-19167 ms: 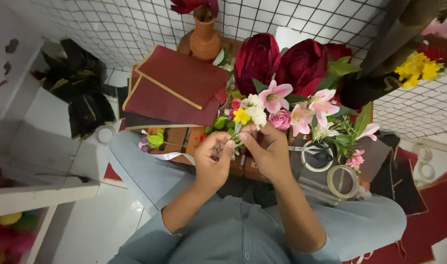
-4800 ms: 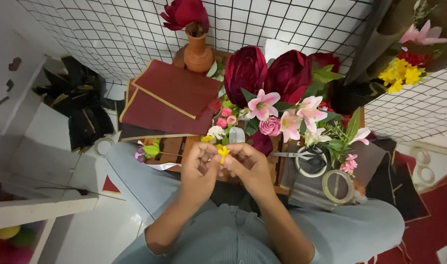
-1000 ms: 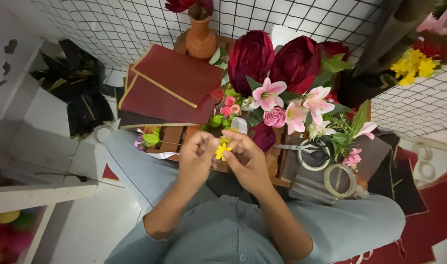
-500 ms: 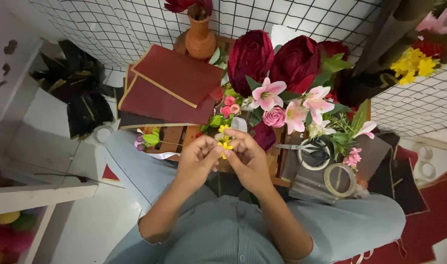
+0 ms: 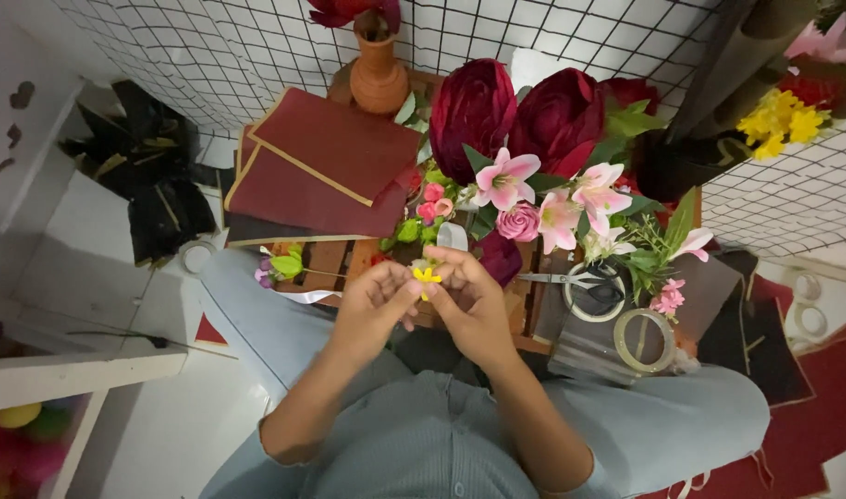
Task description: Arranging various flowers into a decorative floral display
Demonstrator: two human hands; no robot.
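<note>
Head view: left hand (image 5: 372, 305) and right hand (image 5: 474, 300) pinch a yellow flower (image 5: 427, 275), scissors (image 5: 585, 282) and tape roll (image 5: 644, 341) nearby.

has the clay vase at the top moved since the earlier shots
No. The clay vase stands in the same spot against the wire grid, just above the dark red sheets; only the camera shifts slightly.

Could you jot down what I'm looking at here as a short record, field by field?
Setting: person seated at a low wooden table, wire grid panel behind
Left hand: fingertips pinch a small yellow flower
Right hand: touches the same flower from the other side
Bouquet: dark red blooms above pink lilies
Beside the right hand: scissors, tape roll
Far side: terracotta vase, maroon paper sheets
</note>
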